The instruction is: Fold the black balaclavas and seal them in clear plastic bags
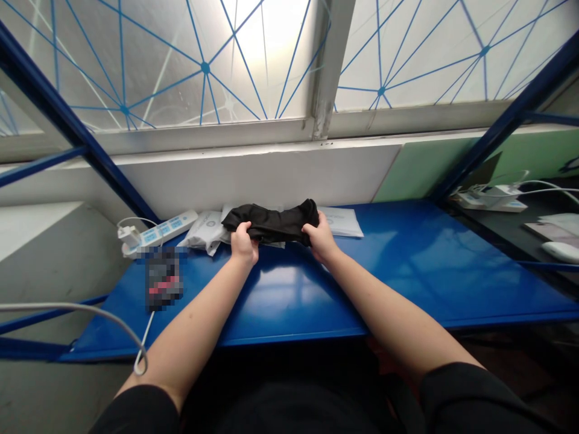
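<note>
A bunched piece of black cloth [275,222] is stretched sideways between my two hands, above the back part of the blue table [289,301]. My left hand [245,244] grips its left end, the thumb lying on top. At the right end, my right hand [322,238] is closed on the cloth with the thumb toward me. Its folds hide what kind of garment or bag it is. Behind and partly under it lie pale plastic packages: one [205,232] beside my left hand, another flat one [344,222] beyond my right hand.
A white power strip [163,232] with a plugged-in adapter lies at the back left. Nearer me is a blurred-out dark device [163,280] with a white cable. Blue frame posts [81,132] rise at both sides. A white wall and window stand behind the table.
</note>
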Available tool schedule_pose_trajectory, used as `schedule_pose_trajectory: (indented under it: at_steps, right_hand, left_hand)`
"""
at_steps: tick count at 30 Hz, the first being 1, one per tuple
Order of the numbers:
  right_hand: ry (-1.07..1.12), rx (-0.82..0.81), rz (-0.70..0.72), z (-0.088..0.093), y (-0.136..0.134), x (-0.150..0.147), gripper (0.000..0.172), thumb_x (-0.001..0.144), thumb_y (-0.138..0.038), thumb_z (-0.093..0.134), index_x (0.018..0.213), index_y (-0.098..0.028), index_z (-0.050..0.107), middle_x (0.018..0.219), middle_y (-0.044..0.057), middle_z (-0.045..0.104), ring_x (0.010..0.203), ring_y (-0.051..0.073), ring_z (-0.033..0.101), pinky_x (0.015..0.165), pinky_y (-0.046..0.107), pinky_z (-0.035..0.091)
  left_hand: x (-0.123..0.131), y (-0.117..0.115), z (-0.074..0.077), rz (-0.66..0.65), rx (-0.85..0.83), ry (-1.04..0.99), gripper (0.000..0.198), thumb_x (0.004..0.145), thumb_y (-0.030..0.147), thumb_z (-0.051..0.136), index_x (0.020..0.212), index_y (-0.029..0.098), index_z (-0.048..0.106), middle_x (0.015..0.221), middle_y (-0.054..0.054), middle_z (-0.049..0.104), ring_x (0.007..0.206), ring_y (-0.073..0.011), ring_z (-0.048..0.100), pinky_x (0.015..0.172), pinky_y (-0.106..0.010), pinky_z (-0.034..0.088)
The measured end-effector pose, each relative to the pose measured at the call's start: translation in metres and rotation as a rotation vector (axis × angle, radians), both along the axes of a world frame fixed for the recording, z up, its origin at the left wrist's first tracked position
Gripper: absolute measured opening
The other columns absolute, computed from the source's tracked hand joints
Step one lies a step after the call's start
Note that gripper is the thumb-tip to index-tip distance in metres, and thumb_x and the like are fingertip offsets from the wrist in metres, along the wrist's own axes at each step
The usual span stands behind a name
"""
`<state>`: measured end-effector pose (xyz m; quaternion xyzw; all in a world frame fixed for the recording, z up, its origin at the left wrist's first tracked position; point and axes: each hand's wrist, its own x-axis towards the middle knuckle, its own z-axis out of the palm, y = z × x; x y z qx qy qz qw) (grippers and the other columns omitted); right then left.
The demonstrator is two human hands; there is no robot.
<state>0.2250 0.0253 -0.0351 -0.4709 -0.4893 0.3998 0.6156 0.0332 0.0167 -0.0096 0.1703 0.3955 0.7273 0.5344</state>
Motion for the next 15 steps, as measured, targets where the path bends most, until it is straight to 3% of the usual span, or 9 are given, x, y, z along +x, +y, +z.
schedule_pose_trajectory:
  at_steps: [3,5,8,10,11,13,15]
  right_hand:
    - [-0.159,0.037,-0.088,0.000,-0.002,0.002,0.080,0.068,-0.023,0.060,0.142,-0.019,0.029,0.125,0.014,0.057,0.110,0.028,0.060,0.095,0.049,0.053]
    - [-0.378,0.124,-0.218,0.005,-0.007,0.005,0.084,0.070,-0.024,0.064,0.146,-0.018,0.028,0.134,0.018,0.050,0.122,0.032,0.053,0.104,0.055,0.045]
    - [-0.704,0.332,-0.295,0.019,-0.019,0.007,0.064,0.078,-0.028,0.068,0.138,-0.024,0.047,0.143,0.016,0.044,0.133,0.037,0.041,0.111,0.061,0.034]
    - [-0.746,0.454,-0.126,0.025,-0.028,0.005,0.045,0.086,-0.033,0.066,0.129,-0.026,0.056,0.136,0.014,0.050,0.124,0.034,0.049,0.106,0.057,0.041]
    - [-0.712,0.496,-0.003,0.026,-0.032,0.003,0.044,0.089,-0.035,0.064,0.131,-0.027,0.056,0.132,0.013,0.052,0.115,0.030,0.055,0.101,0.052,0.047]
    - [-0.605,0.538,0.220,0.022,-0.037,-0.003,0.061,0.090,-0.040,0.065,0.145,-0.030,0.043,0.134,0.012,0.051,0.100,0.023,0.061,0.089,0.044,0.055]
    - [-0.512,0.545,0.341,0.014,-0.038,-0.008,0.090,0.083,-0.045,0.073,0.156,-0.034,0.022,0.145,0.013,0.043,0.096,0.021,0.062,0.082,0.040,0.057]
  left_hand:
    - [-0.002,0.003,0.000,-0.078,-0.010,-0.097,0.019,0.072,0.019,0.060,0.089,0.015,0.067,0.087,-0.006,0.074,0.085,-0.0211,0.072,0.075,-0.030,0.057]
    - [-0.004,0.004,0.000,-0.091,0.012,-0.120,0.022,0.073,0.018,0.060,0.092,0.015,0.069,0.091,-0.007,0.075,0.090,-0.0217,0.073,0.080,-0.031,0.058]
    - [-0.003,0.002,-0.001,-0.082,0.051,-0.088,0.025,0.076,0.019,0.059,0.098,0.015,0.070,0.098,-0.008,0.075,0.101,-0.0233,0.071,0.091,-0.035,0.056]
    - [0.001,-0.004,-0.001,-0.048,0.138,0.008,0.027,0.079,0.021,0.061,0.104,0.017,0.070,0.103,-0.007,0.075,0.111,-0.0240,0.068,0.100,-0.037,0.053]
    - [0.003,-0.009,-0.001,-0.039,0.208,0.085,0.028,0.081,0.024,0.063,0.107,0.018,0.070,0.108,-0.007,0.074,0.117,-0.0241,0.066,0.105,-0.038,0.049]
    - [0.007,-0.020,0.000,-0.088,0.369,0.287,0.031,0.083,0.031,0.067,0.113,0.020,0.069,0.118,-0.006,0.072,0.125,-0.0250,0.060,0.113,-0.040,0.042]
    - [0.009,-0.033,0.002,-0.272,0.517,0.514,0.036,0.082,0.039,0.072,0.112,0.021,0.070,0.125,-0.008,0.069,0.129,-0.0282,0.057,0.117,-0.042,0.037]
